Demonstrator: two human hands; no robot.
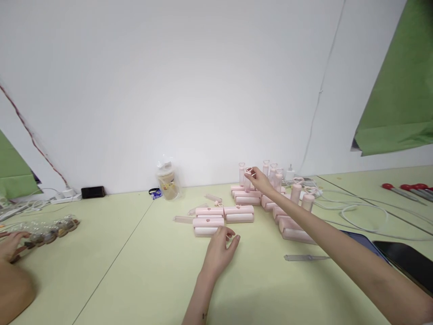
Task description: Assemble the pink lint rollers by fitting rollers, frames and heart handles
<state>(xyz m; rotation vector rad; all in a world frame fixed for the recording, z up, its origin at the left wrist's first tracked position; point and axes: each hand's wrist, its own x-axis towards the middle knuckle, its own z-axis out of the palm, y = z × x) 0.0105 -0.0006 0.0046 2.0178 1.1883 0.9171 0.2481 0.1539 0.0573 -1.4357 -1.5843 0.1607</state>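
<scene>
My right hand (260, 180) reaches far forward, its fingers pinching the heart-shaped loop on top of an upright pink tube (247, 184). That tube stands at a pink-and-white roller-shaped piece (247, 198). Several similar tubes with heart loops stand around it, one being the tube (265, 168) behind my hand. My left hand (219, 250) rests low over the table, fingers loosely curled and thumb apart, holding nothing visible. Just beyond it lies another pink-and-white roller piece (209, 225) with a small heart mark. My right forearm partly covers the right-hand row of pieces.
Clear flat strips (184, 220) lie left of the pieces, and a translucent slim tool (304, 257) lies to the right. Two phones, including a black phone (406, 262), lie near my right forearm. White cables (358, 207) spread across the right. A co-worker's hand (13, 243) is far left.
</scene>
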